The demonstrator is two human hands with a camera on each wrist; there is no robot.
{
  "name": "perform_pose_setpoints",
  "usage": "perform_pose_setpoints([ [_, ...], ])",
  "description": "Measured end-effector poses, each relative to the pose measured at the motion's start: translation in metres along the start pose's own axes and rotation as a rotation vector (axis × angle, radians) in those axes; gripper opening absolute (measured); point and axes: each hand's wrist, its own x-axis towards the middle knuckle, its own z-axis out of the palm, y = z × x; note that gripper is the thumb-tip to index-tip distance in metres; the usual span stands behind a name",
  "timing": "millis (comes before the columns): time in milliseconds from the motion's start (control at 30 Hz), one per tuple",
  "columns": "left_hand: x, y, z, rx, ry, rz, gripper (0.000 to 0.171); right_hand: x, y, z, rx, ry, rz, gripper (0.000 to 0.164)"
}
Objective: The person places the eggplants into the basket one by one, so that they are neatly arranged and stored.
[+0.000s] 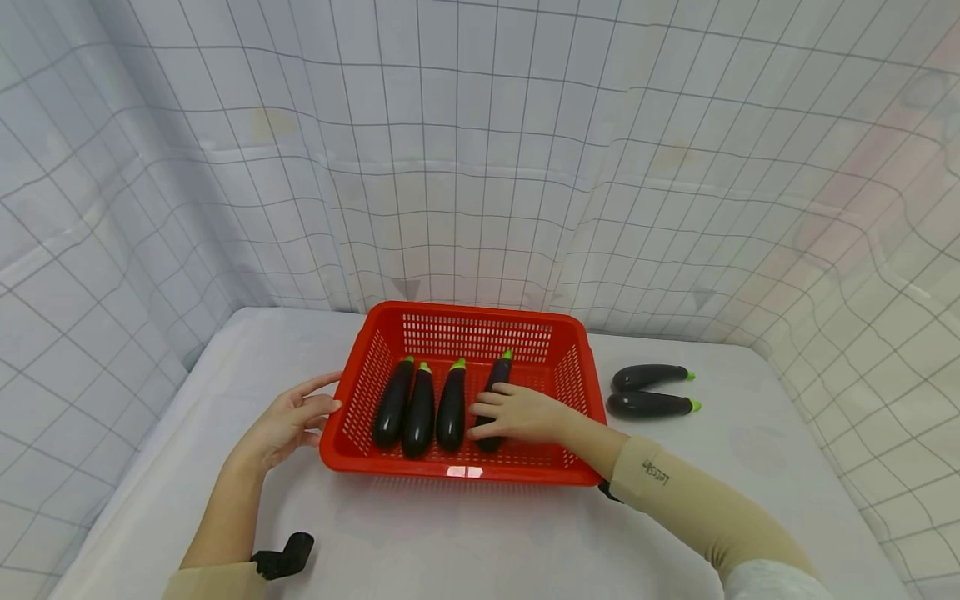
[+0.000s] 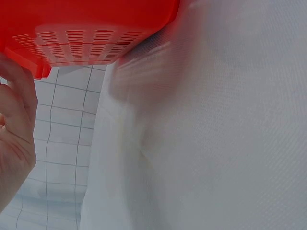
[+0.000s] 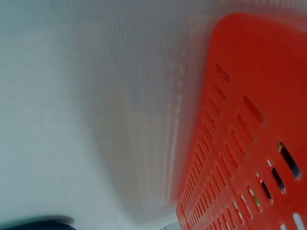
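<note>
A red plastic basket (image 1: 457,475) with slotted walls stands on the white-covered table. Three dark purple eggplants (image 1: 418,417) with green stems lie side by side in its left half. To their right is another eggplant (image 1: 500,372), which my right hand (image 1: 525,414) grips from above, its fingers over the middle; that hand covers part of it. My left hand (image 1: 288,419) is at the basket's left rim, thumb and fingertips touching it from outside. From below, the left wrist view shows the fingers (image 2: 21,91) against the rim.
Two more eggplants (image 1: 651,405) lie on the table right of the basket, stems pointing right. White grid-patterned curtains (image 1: 480,167) hang behind and along both sides of the table (image 1: 420,542).
</note>
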Motion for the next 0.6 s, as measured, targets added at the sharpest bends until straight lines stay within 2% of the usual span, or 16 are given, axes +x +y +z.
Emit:
perform_pose_setpoints([
  [367,0.0004,-0.0013,-0.0001,-0.006,0.001,0.004,0.058,0.0018,-0.0011,0.0098,-0.038,0.035,-0.045,0.048],
  [600,0.0013,-0.0027,-0.0009,-0.002,0.0,0.009,0.059,0.0029,-0.0027,0.011,-0.04,0.019,-0.031,0.046],
])
